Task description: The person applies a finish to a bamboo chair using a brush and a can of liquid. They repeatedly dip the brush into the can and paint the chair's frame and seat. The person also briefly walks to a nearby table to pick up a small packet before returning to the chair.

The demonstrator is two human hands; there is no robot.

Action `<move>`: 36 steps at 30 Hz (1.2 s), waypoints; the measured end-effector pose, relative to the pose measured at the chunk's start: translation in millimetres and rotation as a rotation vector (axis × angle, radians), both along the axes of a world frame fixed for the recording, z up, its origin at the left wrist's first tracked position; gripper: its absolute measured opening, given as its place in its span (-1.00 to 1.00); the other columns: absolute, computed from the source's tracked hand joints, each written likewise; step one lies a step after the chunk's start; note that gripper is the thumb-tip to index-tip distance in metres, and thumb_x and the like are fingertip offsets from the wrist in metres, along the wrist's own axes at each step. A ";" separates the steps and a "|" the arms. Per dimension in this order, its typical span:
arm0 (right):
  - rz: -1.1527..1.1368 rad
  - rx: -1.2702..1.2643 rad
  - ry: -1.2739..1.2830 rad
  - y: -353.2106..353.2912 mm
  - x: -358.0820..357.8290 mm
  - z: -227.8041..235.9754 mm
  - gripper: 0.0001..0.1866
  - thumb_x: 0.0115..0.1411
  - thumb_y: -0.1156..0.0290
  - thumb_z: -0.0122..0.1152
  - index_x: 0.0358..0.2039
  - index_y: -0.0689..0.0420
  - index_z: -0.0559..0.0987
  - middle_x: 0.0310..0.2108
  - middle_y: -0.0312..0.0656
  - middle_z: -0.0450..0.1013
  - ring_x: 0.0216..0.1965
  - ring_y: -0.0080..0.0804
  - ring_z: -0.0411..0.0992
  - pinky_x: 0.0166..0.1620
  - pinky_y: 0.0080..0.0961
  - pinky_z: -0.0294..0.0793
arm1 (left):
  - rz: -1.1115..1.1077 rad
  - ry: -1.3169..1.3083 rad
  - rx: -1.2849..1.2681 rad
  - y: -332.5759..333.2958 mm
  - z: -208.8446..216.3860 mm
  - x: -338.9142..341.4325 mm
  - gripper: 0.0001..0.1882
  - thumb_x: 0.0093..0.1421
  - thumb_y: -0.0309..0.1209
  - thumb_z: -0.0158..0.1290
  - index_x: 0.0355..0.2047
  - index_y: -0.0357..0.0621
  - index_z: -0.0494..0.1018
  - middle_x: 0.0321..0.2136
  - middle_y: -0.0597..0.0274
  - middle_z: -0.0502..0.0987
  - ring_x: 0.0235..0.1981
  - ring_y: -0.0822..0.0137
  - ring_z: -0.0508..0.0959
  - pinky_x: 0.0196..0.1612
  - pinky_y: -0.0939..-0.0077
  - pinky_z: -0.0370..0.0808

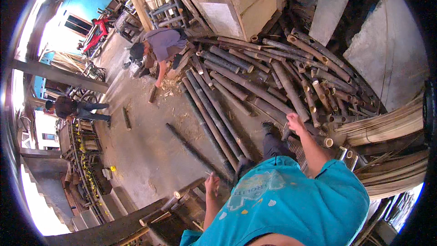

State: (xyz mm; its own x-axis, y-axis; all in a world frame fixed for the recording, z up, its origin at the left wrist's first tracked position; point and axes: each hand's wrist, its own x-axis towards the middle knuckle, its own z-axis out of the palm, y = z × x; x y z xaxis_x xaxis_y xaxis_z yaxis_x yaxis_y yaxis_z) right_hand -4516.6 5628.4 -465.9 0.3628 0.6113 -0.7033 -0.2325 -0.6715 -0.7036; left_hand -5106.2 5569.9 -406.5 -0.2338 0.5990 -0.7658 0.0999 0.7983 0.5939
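Observation:
My left hand (212,184) is raised at the lower middle, beside the ends of some long bamboo poles (213,118) lying on the floor. Its fingers are closed, and a thin white stick (208,173), like a cigarette, pokes out of them. Farther right, my right hand (296,123) is held up with its fingers curled together. It appears in front of a heap of cut bamboo (268,95); whether anything is inside it is too small to make out. A single dark bamboo pole (189,146) lies apart on the concrete floor, left of the long poles.
A co-worker (166,45) bends over wood shavings ahead, one hand at a short brown piece (153,94). Another person (68,107) stands at the left near a bamboo rack (84,155). Bundled bamboo strips (387,125) lie at right. A wooden cabinet (246,9) stands behind the heap.

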 end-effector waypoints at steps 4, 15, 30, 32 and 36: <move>0.085 0.015 -0.061 109.0 9.1 22.5 -0.73 0.29 0.15 0.16 -0.09 -0.02 0.48 -0.29 -0.39 0.42 -0.36 -0.58 0.43 -0.34 -0.50 0.49 | 0.028 0.073 0.111 77.4 19.3 25.5 -0.44 0.25 0.03 0.09 -0.12 -0.34 0.51 -0.38 0.05 0.64 -0.38 0.29 0.63 -0.36 0.49 0.52; 0.067 0.150 0.003 362.4 -1.8 111.9 -0.44 0.29 0.11 0.19 0.21 0.09 0.36 -0.13 -0.24 0.49 -0.35 -0.53 0.46 -0.34 -0.54 0.53 | 0.250 -0.080 0.056 260.1 -49.9 39.9 -0.37 0.22 0.01 0.15 -0.06 -0.42 0.50 -0.14 -0.04 0.57 -0.31 0.21 0.64 -0.25 0.36 0.57; 0.488 -0.026 -0.234 499.0 -67.1 104.7 -0.60 0.28 0.17 0.18 0.06 0.08 0.51 -0.16 -0.29 0.50 -0.33 -0.55 0.44 -0.31 -0.42 0.52 | 0.255 -0.117 0.143 534.7 14.5 -34.5 -0.49 0.24 0.08 0.08 -0.06 -0.10 0.45 -0.40 0.33 0.54 -0.37 0.44 0.52 -0.34 0.51 0.37; 0.447 -0.003 -0.250 527.2 -79.1 138.1 -0.61 0.27 0.16 0.21 0.04 0.07 0.53 -0.19 -0.30 0.51 -0.34 -0.56 0.43 -0.36 -0.46 0.51 | 0.284 -0.124 0.105 541.5 9.6 -47.8 -0.48 0.26 0.07 0.05 -0.03 -0.10 0.43 -0.30 0.30 0.54 -0.27 0.38 0.53 -0.33 0.48 0.38; 0.429 0.026 -0.152 598.0 -63.1 183.2 -0.61 0.27 0.15 0.22 0.02 0.08 0.53 -0.20 -0.31 0.51 -0.35 -0.57 0.42 -0.37 -0.51 0.51 | 0.377 -0.129 0.041 554.1 -24.7 -36.3 -0.50 0.27 0.08 0.02 -0.07 -0.10 0.44 -0.31 0.27 0.54 -0.36 0.39 0.52 -0.40 0.50 0.37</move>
